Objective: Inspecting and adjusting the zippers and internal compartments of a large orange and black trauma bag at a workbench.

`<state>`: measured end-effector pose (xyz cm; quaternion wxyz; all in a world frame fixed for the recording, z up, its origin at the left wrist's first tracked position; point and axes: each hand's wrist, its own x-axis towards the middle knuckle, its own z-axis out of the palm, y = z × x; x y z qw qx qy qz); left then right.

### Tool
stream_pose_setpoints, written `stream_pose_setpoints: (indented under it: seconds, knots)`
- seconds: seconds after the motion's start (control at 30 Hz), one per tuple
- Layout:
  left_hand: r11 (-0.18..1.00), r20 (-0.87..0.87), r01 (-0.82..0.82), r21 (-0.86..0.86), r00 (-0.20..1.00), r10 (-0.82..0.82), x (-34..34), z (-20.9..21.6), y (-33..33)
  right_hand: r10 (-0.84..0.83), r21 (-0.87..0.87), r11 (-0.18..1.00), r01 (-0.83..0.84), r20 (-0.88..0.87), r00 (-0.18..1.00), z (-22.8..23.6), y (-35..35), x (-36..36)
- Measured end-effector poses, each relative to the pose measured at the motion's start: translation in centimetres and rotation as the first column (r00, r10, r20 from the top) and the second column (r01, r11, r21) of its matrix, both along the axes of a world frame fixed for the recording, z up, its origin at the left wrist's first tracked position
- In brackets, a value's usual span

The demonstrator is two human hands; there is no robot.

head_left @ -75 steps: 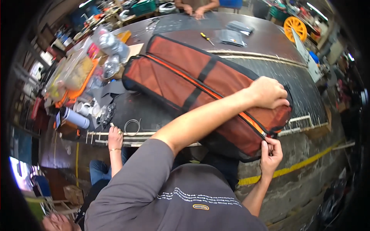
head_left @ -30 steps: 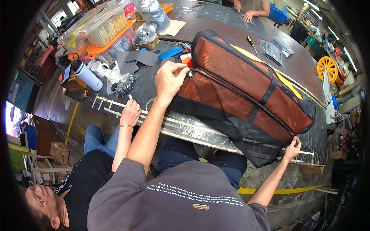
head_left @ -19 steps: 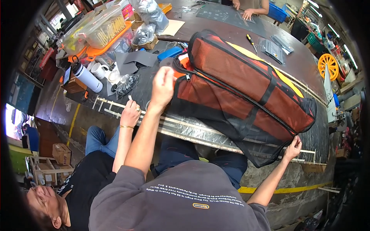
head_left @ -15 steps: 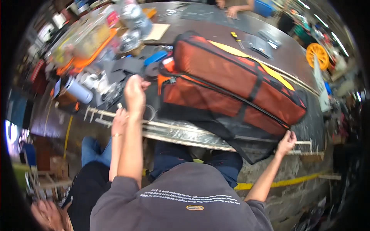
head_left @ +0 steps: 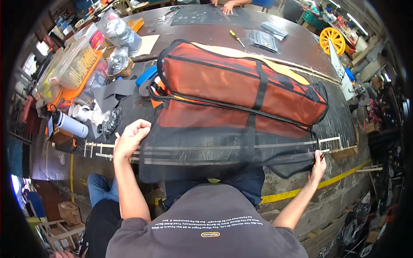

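A long red bag (head_left: 215, 77) with black trim, a black strap and an orange-yellow edge lies on the table in front of me. From its near side a see-through black mesh panel (head_left: 193, 148) spreads toward me and hangs over the table's front edge, blurred along its lower part. My left hand (head_left: 130, 139) is closed, thumb and fingers pinching the panel's left edge. At the opposite end, my right hand (head_left: 317, 167) pinches the panel's right edge, where the mesh bunches into folds.
Left of the bag stand a light-blue bottle (head_left: 72, 125), white mugs (head_left: 80, 112) and a clear plastic box (head_left: 77, 64). Beyond it lie a screwdriver (head_left: 236, 38) and plastic-wrapped packets (head_left: 262, 41). Another person's hand (head_left: 229, 7) rests across the table. Someone in jeans (head_left: 101, 189) is close on my left.
The mesh panel is now spread wider toward me and to the left. My left hand has come lower and nearer. My right hand stays at the panel's right side. The neighbour's raised arm has gone.
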<state>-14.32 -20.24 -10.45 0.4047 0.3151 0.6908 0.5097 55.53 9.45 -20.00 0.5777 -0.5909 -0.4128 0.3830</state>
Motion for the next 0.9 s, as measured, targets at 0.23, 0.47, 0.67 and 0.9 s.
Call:
stream_pose_setpoints:
  seconds: [0.23,0.47,0.67,0.9]
  knots:
    - [0.942,-0.356,-0.12,0.315,0.904,0.235,-4.2,3.5,10.5,-0.051,0.25,0.966,-0.065,0.432,0.9,7.5,8.9,0.7]
    - [0.964,-0.453,-0.046,0.263,0.876,0.165,-9.4,5.3,24.7,-0.067,0.089,0.996,-0.009,0.809,0.584,15.1,20.6,-9.7]
    - [0.819,-0.288,-0.09,0.567,0.91,0.3,-4.1,6.2,23.0,-0.232,0.351,0.934,-0.067,0.739,0.633,12.3,22.5,-5.8]
    - [0.778,-0.02,0.165,0.606,0.981,-0.192,0.1,3.1,4.7,0.241,0.427,0.901,-0.072,-0.354,0.904,6.4,9.6,-1.8]
